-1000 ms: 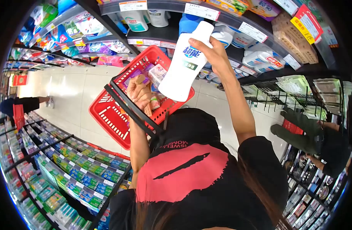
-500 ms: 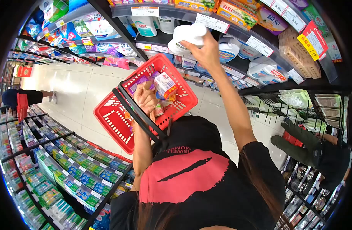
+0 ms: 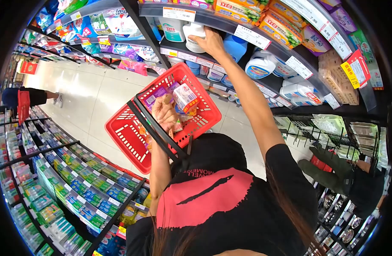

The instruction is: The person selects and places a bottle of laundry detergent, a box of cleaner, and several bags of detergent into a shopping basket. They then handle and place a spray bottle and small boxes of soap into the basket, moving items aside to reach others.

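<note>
A white bottle [image 3: 193, 38] stands on the shelf beside another white bottle with a green label [image 3: 172, 30]. My right hand [image 3: 213, 42] reaches in from the right with its fingers round the upper part of the first bottle. The red basket [image 3: 206, 104] hangs by its black handles [image 3: 150, 123] from my left forearm. My left hand [image 3: 164, 113] is raised over the basket, its fingers curled; whether they hold anything is too small to tell. Below the fingers lie a white and pink box [image 3: 185, 97] and a purple pack [image 3: 155, 97].
Blue bottles [image 3: 235, 47] and a white jug [image 3: 261, 64] are right of my right hand. A price-tagged shelf edge [image 3: 230, 26] runs above it. One person [image 3: 33, 97] is at the far left, another [image 3: 358, 183] at the right. Toothpaste shelves [image 3: 83, 187] fill the lower left.
My right hand has moved up and left with the white bottle, which was held out in front of the shelf and is now in the shelf row. My left hand is still curled over the basket.
</note>
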### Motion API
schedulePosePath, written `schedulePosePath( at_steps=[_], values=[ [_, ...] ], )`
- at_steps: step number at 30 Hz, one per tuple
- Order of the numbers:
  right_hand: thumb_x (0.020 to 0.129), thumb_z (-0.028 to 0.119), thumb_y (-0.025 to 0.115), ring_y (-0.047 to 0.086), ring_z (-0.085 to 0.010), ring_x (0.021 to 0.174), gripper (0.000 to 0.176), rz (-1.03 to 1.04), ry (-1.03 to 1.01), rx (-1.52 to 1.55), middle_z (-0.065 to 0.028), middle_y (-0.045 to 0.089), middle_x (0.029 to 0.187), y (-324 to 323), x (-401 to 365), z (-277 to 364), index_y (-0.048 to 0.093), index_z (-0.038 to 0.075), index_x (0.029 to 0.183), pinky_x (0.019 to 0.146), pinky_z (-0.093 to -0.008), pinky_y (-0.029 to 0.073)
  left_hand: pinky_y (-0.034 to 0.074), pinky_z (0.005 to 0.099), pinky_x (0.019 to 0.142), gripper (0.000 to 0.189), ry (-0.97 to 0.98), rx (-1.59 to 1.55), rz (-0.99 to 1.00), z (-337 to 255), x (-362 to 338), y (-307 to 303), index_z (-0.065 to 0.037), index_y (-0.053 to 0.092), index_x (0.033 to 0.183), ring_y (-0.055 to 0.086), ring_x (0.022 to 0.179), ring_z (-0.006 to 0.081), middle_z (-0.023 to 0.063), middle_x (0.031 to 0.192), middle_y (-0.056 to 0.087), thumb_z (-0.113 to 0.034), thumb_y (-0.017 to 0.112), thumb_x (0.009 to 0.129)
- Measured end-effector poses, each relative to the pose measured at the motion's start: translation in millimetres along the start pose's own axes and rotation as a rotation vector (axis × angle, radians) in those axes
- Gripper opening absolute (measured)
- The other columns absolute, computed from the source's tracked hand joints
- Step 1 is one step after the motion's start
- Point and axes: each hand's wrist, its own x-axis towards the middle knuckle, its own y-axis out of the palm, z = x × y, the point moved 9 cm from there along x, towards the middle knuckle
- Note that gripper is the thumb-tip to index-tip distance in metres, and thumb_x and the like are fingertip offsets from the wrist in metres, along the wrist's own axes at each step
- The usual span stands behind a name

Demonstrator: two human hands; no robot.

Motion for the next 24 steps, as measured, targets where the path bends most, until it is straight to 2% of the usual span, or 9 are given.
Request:
schedulePosePath(
  at_steps=[1,4,5,10,18,21,22,23,24],
  values=[
    [0.073,0.058,0.061,0.055,-0.04,0.102,0.077,0.137,0.097,-0.009,-0.0253,0.057,0.111,14.8,4.3,-12.2,0.046,0.003,0.125,0.089,-0.0409,0.044,0.022,0.0205,0.031,0.026,0.005,-0.006,-0.006,-1.2,-1.1,-0.2,0.0,0.048,0.084,0.031,0.028,0.0075,0.0013,0.039,0.038,-0.018,0.032,0.094],
    [0.073,0.058,0.061,0.048,-0.0388,0.113,0.08,-0.015,-0.043,0.002,-0.026,0.05,0.122,17.4,13.8,-12.4,0.042,0.003,0.128,0.096,-0.0398,0.038,0.022,0.0201,0.03,0.027,0.013,-0.01,-0.016,-2.3,-2.8,2.7,0.0,0.048,0.084,0.031,0.027,0.0072,0.0008,0.039,0.038,-0.018,0.031,0.094],
    [0.072,0.057,0.063,0.04,-0.0371,0.122,0.083,0.053,0.018,0.087,-0.0256,0.042,0.131,19.8,17.1,-19.7,0.04,0.004,0.131,0.101,-0.0383,0.033,0.022,0.0199,0.03,0.027,0.01,0.0,-0.013,-0.6,0.3,3.4,0.0,0.048,0.084,0.031,0.027,0.0071,0.0007,0.039,0.039,-0.018,0.031,0.094],
    [0.074,0.048,0.065,0.041,-0.0372,0.122,0.077,0.055,0.006,0.041,-0.0264,0.043,0.129,16.3,32.7,-24.1,0.039,0.002,0.13,0.099,-0.0405,0.035,0.022,0.0196,0.029,0.026,0.024,-0.015,-0.035,-5.1,1.4,-1.1,0.0,0.048,0.084,0.032,0.027,0.0069,0.0006,0.039,0.039,-0.018,0.031,0.094],
    [0.076,0.034,0.068,0.042,-0.0374,0.121,0.069,-0.137,-0.082,-0.384,-0.0277,0.044,0.126,13.5,17.2,-14.7,0.037,0.0,0.128,0.096,-0.044,0.038,0.022,0.0198,0.029,0.026,-0.002,0.004,-0.033,-5.6,7.3,4.0,0.0,0.047,0.083,0.032,0.027,0.0071,0.0012,0.039,0.039,-0.017,0.031,0.095],
    [0.076,0.023,0.068,0.052,-0.037,0.106,0.055,0.191,0.305,-0.266,-0.0266,0.05,0.113,6.4,-10.3,8.0,0.041,-0.003,0.117,0.081,-0.0445,0.046,0.022,0.0198,0.029,0.026,-0.001,-0.006,-0.038,-5.7,8.0,4.3,0.0,0.047,0.083,0.032,0.027,0.0072,0.0012,0.039,0.039,-0.017,0.031,0.095],
    [0.075,0.02,0.067,0.056,-0.0351,0.087,0.045,-0.122,-0.033,-0.334,-0.0224,0.053,0.098,-7.3,-33.4,44.2,0.044,-0.003,0.106,0.068,-0.0428,0.049,0.022,0.0198,0.029,0.026,0.004,-0.009,-0.04,-6.7,8.7,4.3,0.0,0.047,0.083,0.032,0.027,0.0071,0.0012,0.039,0.039,-0.017,0.031,0.095],
    [0.075,0.02,0.066,0.056,-0.0361,0.079,0.041,-0.078,-0.048,-0.283,-0.0204,0.052,0.092,3.2,-55.4,55.5,0.045,-0.002,0.103,0.067,-0.0439,0.048,0.022,0.0198,0.029,0.025,0.01,-0.012,-0.043,-7.6,9.4,3.7,0.0,0.047,0.083,0.032,0.027,0.0071,0.0012,0.039,0.039,-0.017,0.031,0.095],
    [0.077,0.019,0.064,0.056,-0.037,0.08,0.037,0.004,-0.116,-0.172,-0.0207,0.052,0.093,11.9,-82.9,69.5,0.046,-0.002,0.101,0.068,-0.0439,0.048,0.022,0.0198,0.029,0.025,0.006,-0.016,-0.043,-7.7,9.9,3.2,-0.001,0.046,0.082,0.032,0.027,0.0071,0.0013,0.039,0.039,-0.017,0.031,0.095]
  ],
)
